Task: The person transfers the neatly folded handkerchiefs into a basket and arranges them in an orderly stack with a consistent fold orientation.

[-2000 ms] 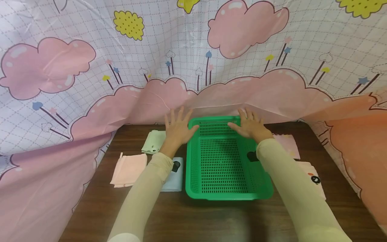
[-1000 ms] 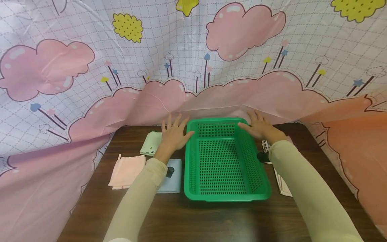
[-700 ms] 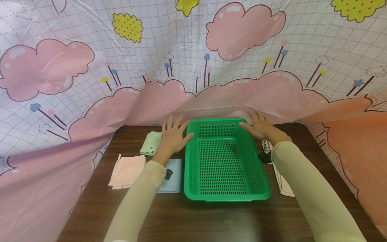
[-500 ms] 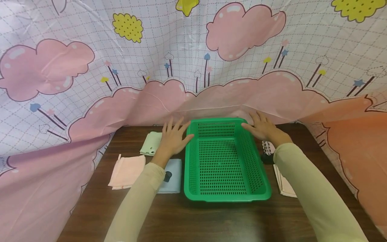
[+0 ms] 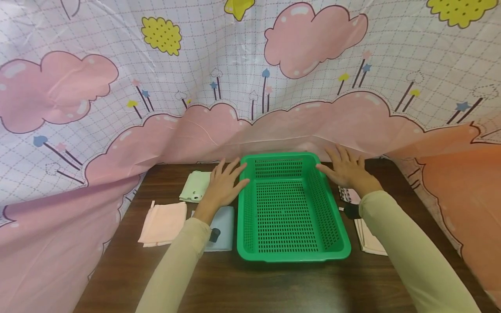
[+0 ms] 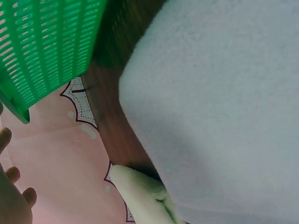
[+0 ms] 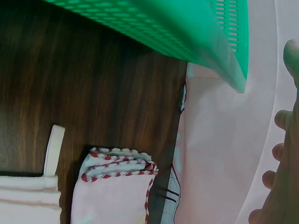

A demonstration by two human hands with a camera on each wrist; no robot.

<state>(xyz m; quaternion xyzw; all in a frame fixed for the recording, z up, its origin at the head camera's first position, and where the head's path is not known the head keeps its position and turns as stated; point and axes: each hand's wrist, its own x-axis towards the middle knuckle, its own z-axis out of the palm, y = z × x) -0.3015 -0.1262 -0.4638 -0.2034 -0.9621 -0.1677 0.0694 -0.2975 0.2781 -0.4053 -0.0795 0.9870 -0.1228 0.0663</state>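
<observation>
A green perforated plastic basket (image 5: 291, 256) sits mid-table with nothing inside. My left hand (image 5: 221, 187) is spread beside its far left rim, fingers extended and thumb pointing at the edge. Over on the other side, my right hand (image 5: 348, 171) hovers by the far right corner, thumb tip at the rim in the head view. Neither hand grips anything. Under my left forearm lies a folded blue-grey towel (image 6: 224, 116), with a pale green folded towel (image 5: 193, 187) behind it. Below my right hand are a pink towel with red-and-white stitched edging (image 7: 112, 196) and a cream-pink towel (image 7: 28, 207).
A peach folded towel (image 5: 164, 222) with a small loop lies at the left of the dark wooden table (image 5: 274, 287). A patterned cloth curtain (image 5: 242, 134) hangs behind the table and along both sides. Black wrist cameras partly cover the towels.
Both hands have moved outward from the basket's far rim and slightly back toward me. The basket stays roughly in place. The stitched towel's edge now shows on the right.
</observation>
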